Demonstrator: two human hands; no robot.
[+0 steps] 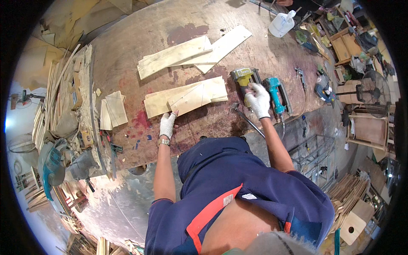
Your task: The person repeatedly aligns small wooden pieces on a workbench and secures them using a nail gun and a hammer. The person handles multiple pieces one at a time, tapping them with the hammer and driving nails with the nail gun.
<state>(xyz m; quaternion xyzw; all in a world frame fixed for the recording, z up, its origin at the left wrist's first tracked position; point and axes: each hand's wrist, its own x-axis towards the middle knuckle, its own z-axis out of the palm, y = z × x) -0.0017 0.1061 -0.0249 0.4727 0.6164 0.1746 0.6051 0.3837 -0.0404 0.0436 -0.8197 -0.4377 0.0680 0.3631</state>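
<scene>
My left hand, in a white glove with bare fingertips and a watch at the wrist, pinches the near edge of a short pale wooden board. That board lies slanted across a longer stack of boards on the worn workbench. My gloved right hand is closed around the handle of a yellow and black nail gun; the glove hides part of the handle. Just right of it lies a teal nail gun with an air hose. Between my hands and beside the right one rests a hammer.
More long boards lie farther back, with small boards at the left. A white plastic jug stands at the back right near another person's hand. A teal circular saw is beyond the left edge, a fan at the right.
</scene>
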